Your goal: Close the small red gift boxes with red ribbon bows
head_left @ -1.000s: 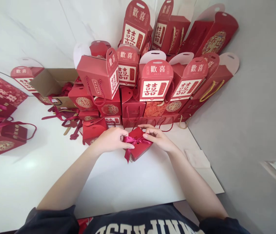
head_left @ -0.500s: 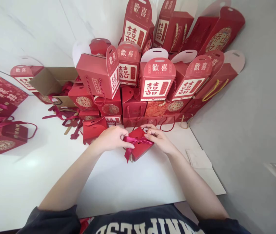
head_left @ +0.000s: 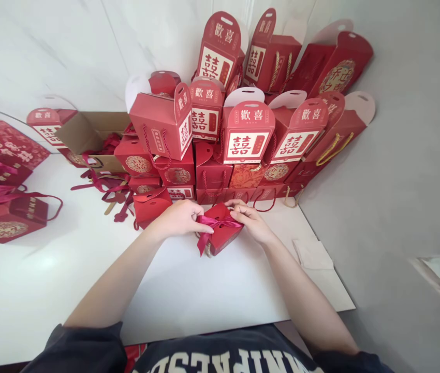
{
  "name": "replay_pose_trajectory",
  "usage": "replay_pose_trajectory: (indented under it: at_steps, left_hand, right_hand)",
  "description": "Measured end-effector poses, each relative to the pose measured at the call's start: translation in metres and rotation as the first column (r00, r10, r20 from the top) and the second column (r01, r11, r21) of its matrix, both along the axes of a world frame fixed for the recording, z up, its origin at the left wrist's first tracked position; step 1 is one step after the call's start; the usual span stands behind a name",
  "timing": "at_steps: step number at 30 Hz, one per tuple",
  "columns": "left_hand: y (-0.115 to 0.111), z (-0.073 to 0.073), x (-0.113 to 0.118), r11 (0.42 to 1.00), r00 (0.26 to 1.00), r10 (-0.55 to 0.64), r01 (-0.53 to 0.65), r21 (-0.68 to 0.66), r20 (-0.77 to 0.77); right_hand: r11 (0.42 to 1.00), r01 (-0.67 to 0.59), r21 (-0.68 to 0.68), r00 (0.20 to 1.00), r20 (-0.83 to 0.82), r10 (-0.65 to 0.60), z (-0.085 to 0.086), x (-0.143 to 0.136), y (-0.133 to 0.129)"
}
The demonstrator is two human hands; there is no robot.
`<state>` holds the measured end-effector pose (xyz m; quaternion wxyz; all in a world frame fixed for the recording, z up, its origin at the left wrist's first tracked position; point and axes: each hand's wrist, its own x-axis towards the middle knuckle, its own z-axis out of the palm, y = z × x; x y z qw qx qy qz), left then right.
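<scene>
A small red gift box (head_left: 226,238) sits on the white table before me, turned at an angle. Across its top runs a magenta satin ribbon (head_left: 204,241), gathered at a knot or bow in the middle, one tail hanging down the left side. My left hand (head_left: 183,217) pinches the ribbon at the box's left between thumb and fingers. On the opposite side my right hand (head_left: 251,220) pinches the ribbon near the box's right edge, its fingertips partly hidden. A bit of twisted cord shows below the box's lower left edge.
Stacked red gift boxes (head_left: 249,129) with rope handles line the wall behind. An open cardboard box (head_left: 82,129) holds ribbons, with loose ribbons and tags (head_left: 113,191) beside it. More red boxes (head_left: 10,220) stand at left. White paper (head_left: 313,254) lies at right.
The camera view has shifted slightly. Both hands keep their pinch on the ribbon, and the box and bow look almost the same.
</scene>
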<state>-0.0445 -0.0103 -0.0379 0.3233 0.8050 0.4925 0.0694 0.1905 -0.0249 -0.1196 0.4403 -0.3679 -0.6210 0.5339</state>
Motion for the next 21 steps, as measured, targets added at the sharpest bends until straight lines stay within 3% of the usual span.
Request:
replay_pose_trajectory:
  at_steps: [6,9,15,21]
  left_hand:
    - [-0.003,0.005,0.000,0.978,0.986,0.009,0.026,-0.208,0.168]
    - [-0.002,0.000,0.002,0.986,0.985,0.063,-0.036,-0.164,0.160]
    - [0.000,-0.007,0.003,0.993,0.987,0.068,-0.053,-0.102,0.147]
    - [0.001,-0.007,0.002,0.998,0.992,0.060,-0.056,-0.043,0.109]
  right_hand:
    - [0.995,0.074,-0.070,0.994,0.091,-0.068,0.008,0.020,0.000]
    - [0.981,0.070,-0.182,0.995,0.078,-0.057,0.008,0.026,0.000]
    - [0.992,0.122,0.046,0.987,0.098,-0.126,0.009,0.032,0.002]
    - [0.998,0.063,0.020,0.998,-0.021,-0.062,0.018,0.044,-0.003]
